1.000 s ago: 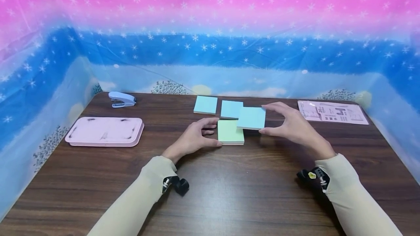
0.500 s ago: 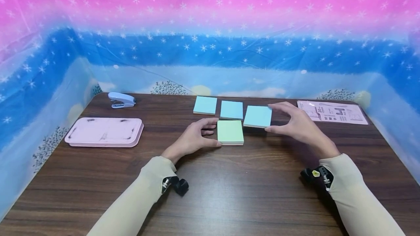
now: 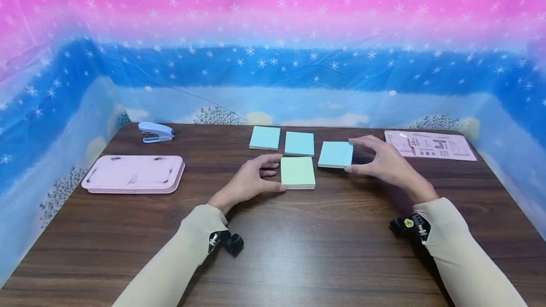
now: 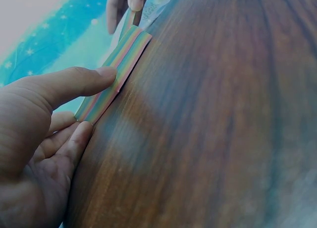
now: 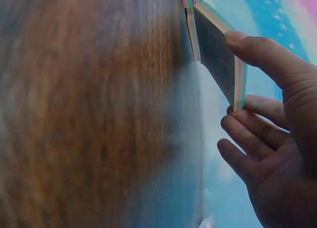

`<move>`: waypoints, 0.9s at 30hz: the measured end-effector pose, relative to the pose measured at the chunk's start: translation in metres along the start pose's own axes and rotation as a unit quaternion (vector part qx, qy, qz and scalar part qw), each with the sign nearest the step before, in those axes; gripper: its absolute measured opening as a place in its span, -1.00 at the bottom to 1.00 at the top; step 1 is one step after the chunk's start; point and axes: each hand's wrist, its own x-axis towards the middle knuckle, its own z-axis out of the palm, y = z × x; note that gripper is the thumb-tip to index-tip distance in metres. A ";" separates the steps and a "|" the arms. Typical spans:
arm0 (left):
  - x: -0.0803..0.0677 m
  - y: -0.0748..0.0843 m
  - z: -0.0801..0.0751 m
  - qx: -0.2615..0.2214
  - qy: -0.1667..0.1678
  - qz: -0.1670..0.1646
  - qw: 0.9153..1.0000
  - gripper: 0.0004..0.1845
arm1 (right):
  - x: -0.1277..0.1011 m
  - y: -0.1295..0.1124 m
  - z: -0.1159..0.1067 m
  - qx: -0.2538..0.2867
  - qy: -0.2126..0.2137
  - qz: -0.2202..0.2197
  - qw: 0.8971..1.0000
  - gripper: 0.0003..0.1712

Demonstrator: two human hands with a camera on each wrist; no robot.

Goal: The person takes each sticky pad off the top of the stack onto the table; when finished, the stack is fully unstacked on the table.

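A green sticky-note pad [image 3: 297, 172] lies on the brown table [image 3: 273, 250]. My left hand [image 3: 251, 181] holds its left edge, thumb on the near corner; in the left wrist view the thumb [image 4: 74, 84] presses the pad's striped side [image 4: 116, 74]. My right hand [image 3: 381, 162] pinches a blue sticky-note pad [image 3: 335, 154] by its right edge, tilted just above the table; in the right wrist view my thumb [image 5: 262, 52] and fingers grip that pad [image 5: 220, 60]. Two more blue pads [image 3: 265, 137] [image 3: 299, 143] lie behind the green one.
A pink flat case [image 3: 133, 173] lies at the left, a light-blue stapler [image 3: 156, 131] behind it. A pink printed packet [image 3: 428, 145] sits at the back right. A starry blue and pink sheet [image 3: 273, 60] walls the table on three sides.
My right hand carried the blue pad from over the green pad to the right and down, level with the other blue pads. My left hand stayed on the green pad.
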 end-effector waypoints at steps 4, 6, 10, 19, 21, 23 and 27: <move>0.000 0.000 0.000 -0.002 0.001 0.002 1.000 -0.10 | 0.000 0.002 0.001 -0.002 -0.005 0.005 1.000 -0.01; 0.001 -0.001 0.001 -0.001 0.001 0.002 1.000 -0.10 | 0.000 0.004 0.001 0.001 -0.007 0.005 1.000 -0.01; 0.001 -0.001 0.000 0.000 0.000 0.001 1.000 -0.09 | 0.002 0.007 0.003 0.007 -0.010 0.001 1.000 -0.02; 0.000 0.000 0.001 -0.002 -0.001 0.003 1.000 -0.11 | 0.004 0.009 0.006 0.032 -0.028 -0.001 0.999 -0.07; 0.000 0.000 0.001 -0.002 -0.002 0.002 1.000 -0.10 | 0.004 0.010 0.006 0.033 -0.030 -0.001 0.999 -0.09; 0.000 -0.001 0.001 -0.002 0.000 0.002 1.000 -0.10 | 0.004 0.011 0.007 0.032 -0.031 -0.003 0.999 -0.11; 0.000 -0.002 0.001 0.001 0.002 0.002 1.000 -0.10 | 0.005 0.012 0.008 0.037 -0.036 -0.010 0.999 -0.16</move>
